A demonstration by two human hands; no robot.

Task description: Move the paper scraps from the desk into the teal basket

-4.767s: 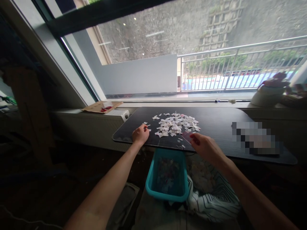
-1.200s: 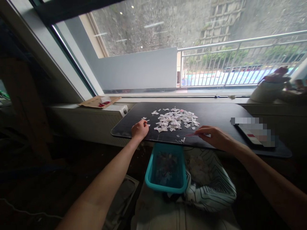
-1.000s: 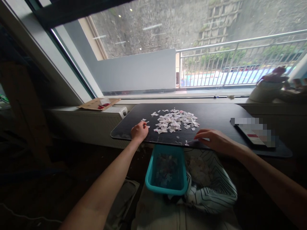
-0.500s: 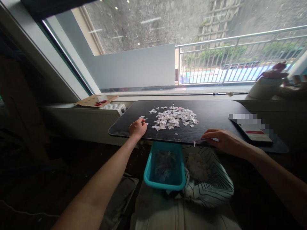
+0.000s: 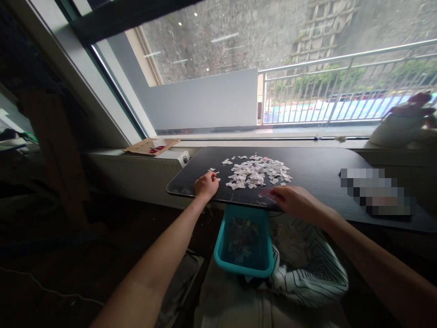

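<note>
On the dark table (image 5: 314, 168) lies a loose heap of small white paper scraps (image 5: 254, 173). My left hand (image 5: 206, 184) rests at the table's front left edge, its fingers curled closed beside a few stray scraps (image 5: 213, 170). Whatever it holds, if anything, is hidden. My right hand (image 5: 293, 199) is over the front edge, pinching a thin pink see-through tool (image 5: 266, 194) that points left, just in front of the heap. The tool's exact kind is too blurred to tell. Below the edge sits a turquoise plastic basin (image 5: 218, 262) with scraps inside.
Right of the basin, a striped cloth-lined container (image 5: 327, 273) holds more pale scraps. A blurred-out flat object (image 5: 378, 191) lies on the table's right side. Cardboard (image 5: 146, 146) with red-handled scissors (image 5: 157, 149) lies by the radiator (image 5: 174, 157). A window stands behind.
My right hand has moved left along the table edge, bringing the pink tool nearer the heap. A scrap that hung at its tip no longer shows there. The view has shifted slightly.
</note>
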